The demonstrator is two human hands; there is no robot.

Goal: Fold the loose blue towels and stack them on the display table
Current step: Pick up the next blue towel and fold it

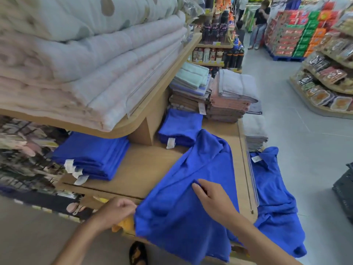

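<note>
Gripping the near left edge of the loose blue towel [183,217] with the left hand [118,208], fingers curled tight round the cloth. Pinching a raised fold at the middle of that same towel with the right hand [212,196], fingertips and thumb closed on the crease, wrist lying over the cloth. Spread crumpled under both hands on the display table [133,173], near end hanging over the front edge.

Just below the left hand, something yellow [124,224], too hidden to name. Between the two forearms, down on the floor, one sandalled foot [138,252].

Right of the right hand, past the table's edge strip, a second loose blue towel [273,197], draped down the table's side, one white tag showing. Loose blue towels counted: two.

Ahead and left of the left hand, one folded blue stack [91,155] with three white tags at its near end. Ahead of the right hand, another folded blue pile [180,127] with one tag. Two folded lots, well apart, both on the pale wooden top.

Farther ahead of the right hand, stacked towels [227,96] in brown, pink, grey and mint. Above the left hand, an upper shelf [172,73] loaded with folded quilts [86,54].

Far right, grey tiled floor [305,131], one dark crate [344,190], tiers of packaged goods [324,77]. Far ahead, at least two people [260,22] in the aisle.
</note>
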